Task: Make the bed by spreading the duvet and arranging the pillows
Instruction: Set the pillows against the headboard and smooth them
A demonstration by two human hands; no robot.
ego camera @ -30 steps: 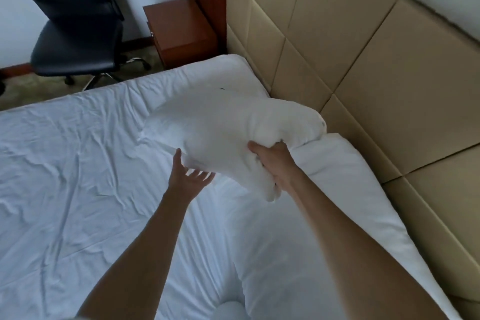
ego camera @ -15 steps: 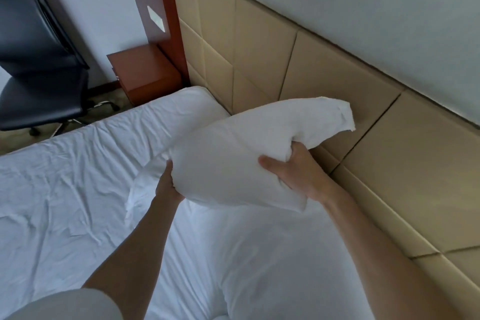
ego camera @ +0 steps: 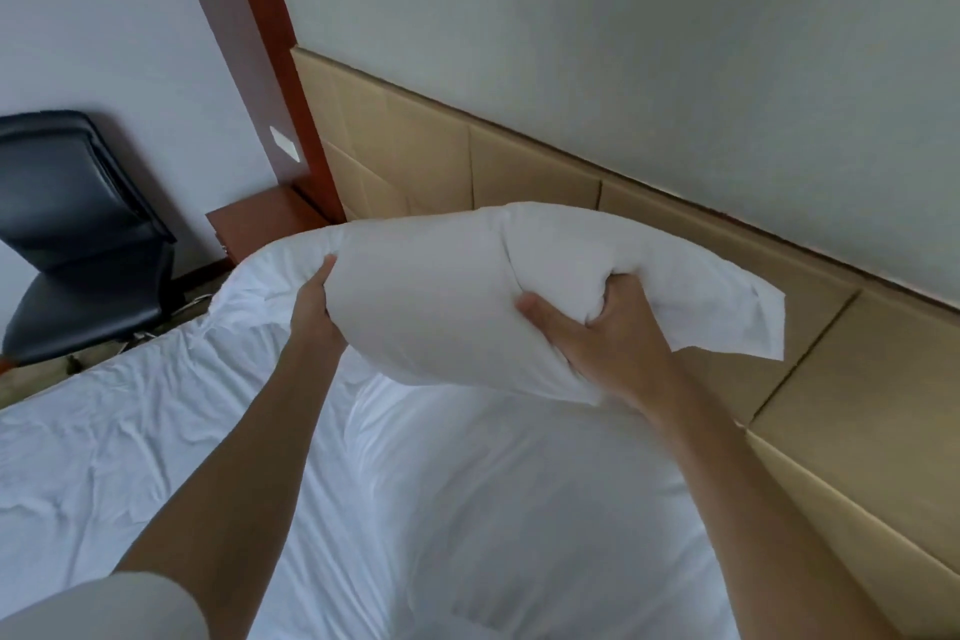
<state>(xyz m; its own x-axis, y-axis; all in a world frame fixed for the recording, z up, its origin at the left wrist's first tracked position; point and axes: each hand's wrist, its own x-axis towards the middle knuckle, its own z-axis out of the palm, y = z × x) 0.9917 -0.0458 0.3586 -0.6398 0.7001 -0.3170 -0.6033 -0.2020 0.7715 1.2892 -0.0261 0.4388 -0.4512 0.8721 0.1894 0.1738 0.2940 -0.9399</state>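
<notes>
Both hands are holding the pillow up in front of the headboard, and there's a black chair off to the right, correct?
Not quite: the black chair is on the left, as the head view shows. The left hand and right hand do hold the pillow up before the headboard.

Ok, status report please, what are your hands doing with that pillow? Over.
Left hand and right hand both gripping plump white pillow, lifted above second white pillow. Nothing in the way.

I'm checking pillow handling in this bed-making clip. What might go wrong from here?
The right hand bunches the pillow near one end, so it may stay lumpy once set down. The left hand only grips the other end's edge, so that end could slip and drop onto the wrinkled sheet.
</notes>
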